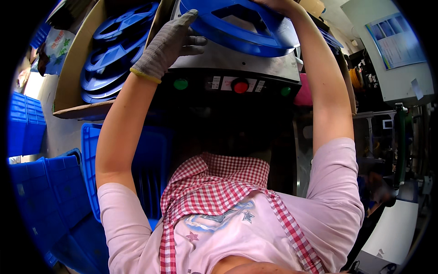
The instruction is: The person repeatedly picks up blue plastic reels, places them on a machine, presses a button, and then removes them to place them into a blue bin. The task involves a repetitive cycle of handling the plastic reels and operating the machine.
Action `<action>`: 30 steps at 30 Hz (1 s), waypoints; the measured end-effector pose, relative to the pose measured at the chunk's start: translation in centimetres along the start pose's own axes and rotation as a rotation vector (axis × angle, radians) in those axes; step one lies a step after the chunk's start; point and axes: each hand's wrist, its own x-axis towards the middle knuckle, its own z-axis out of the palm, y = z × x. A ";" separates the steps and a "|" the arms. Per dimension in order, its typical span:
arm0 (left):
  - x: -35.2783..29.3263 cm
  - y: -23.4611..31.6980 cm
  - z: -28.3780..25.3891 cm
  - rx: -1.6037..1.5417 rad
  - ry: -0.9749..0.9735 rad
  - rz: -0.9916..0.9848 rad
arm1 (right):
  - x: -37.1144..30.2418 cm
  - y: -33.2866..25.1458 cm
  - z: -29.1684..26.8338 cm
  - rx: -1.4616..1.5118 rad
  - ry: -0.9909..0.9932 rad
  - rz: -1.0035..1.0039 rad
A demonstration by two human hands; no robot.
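Observation:
A blue plastic reel point(255, 44) with large cut-out windows lies over the grey metal top of a machine point(219, 62), at the upper edge of the view. My left hand point(171, 42), in a grey knitted glove with a yellow cuff, is at the reel's left rim. Its fingers are spread, one by the rim and others lower, over the metal top. Bare, my right hand point(279, 4) reaches the far right side of the reel. The picture's top edge cuts off most of its fingers, so its grip is hidden.
The machine's front has a red button point(239, 85) between two green ones point(180, 84). A cardboard box point(68, 86) of blue reels point(116, 55) stands at left. Blue crates point(52, 192) stack below it; a blue bin point(91, 155) sits by my left elbow.

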 end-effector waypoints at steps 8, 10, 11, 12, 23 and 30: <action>-5.6 -3.0 -1.8 0.772 0.275 0.375 | -12.2 -2.6 -3.7 0.493 0.181 0.187; -7.7 -5.7 -3.5 0.968 0.388 0.436 | -18.3 -3.8 -0.6 0.559 0.486 0.137; -8.4 -6.2 -3.2 1.058 0.387 0.332 | -21.5 -3.6 -0.1 0.622 0.554 0.185; -8.4 -6.6 -3.2 1.156 0.403 0.341 | -24.2 -3.1 0.8 0.643 0.599 0.299; -5.6 -7.2 -1.2 1.235 0.433 0.001 | -29.5 -1.1 7.5 0.389 0.322 0.406; -10.7 -8.1 -1.9 1.117 0.502 0.450 | -28.9 -1.8 9.8 0.301 0.467 0.287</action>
